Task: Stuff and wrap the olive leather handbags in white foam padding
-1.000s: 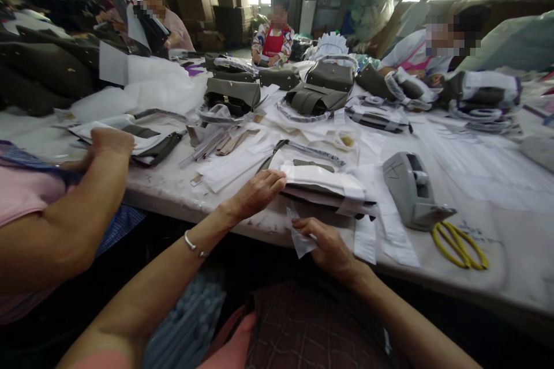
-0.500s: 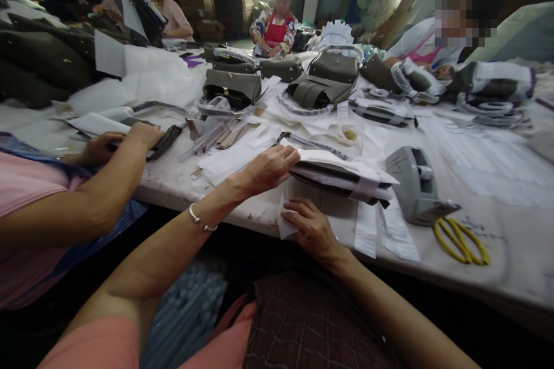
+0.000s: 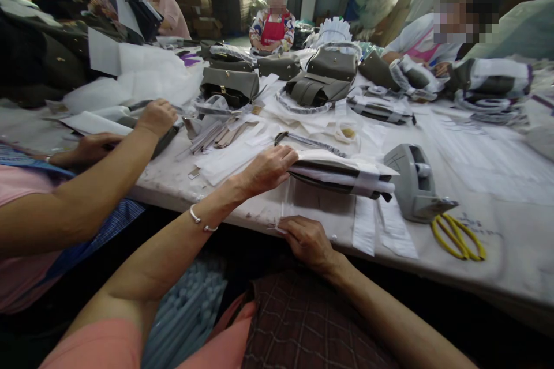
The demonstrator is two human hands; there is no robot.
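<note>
A dark handbag (image 3: 329, 183) lies on its side before me, with white paper over its top and a pale strip around its right part. My left hand (image 3: 269, 170) is closed on the bag's left end, fingers on top. Below it, my right hand (image 3: 308, 242) sits at the table edge, thumb and fingers pinched on the end of a thin whitish strip (image 3: 286, 202). That strip runs up toward the bag's left end; whether it is film or paper I cannot tell. Behind the bag curves its wrapped handle (image 3: 311, 142).
A grey tape dispenser (image 3: 409, 181) and yellow-handled scissors (image 3: 459, 237) lie to the right. White strips (image 3: 364, 228) hang at the table edge. Several dark handbags (image 3: 229, 85) stand farther back. A co-worker's arm (image 3: 99, 184) reaches in at left; other people sit across the table.
My right hand has moved down and slightly left to the table edge, drawing the whitish piece into a narrow strip. My left hand stays on the bag. The neighbour's hand at left has risen.
</note>
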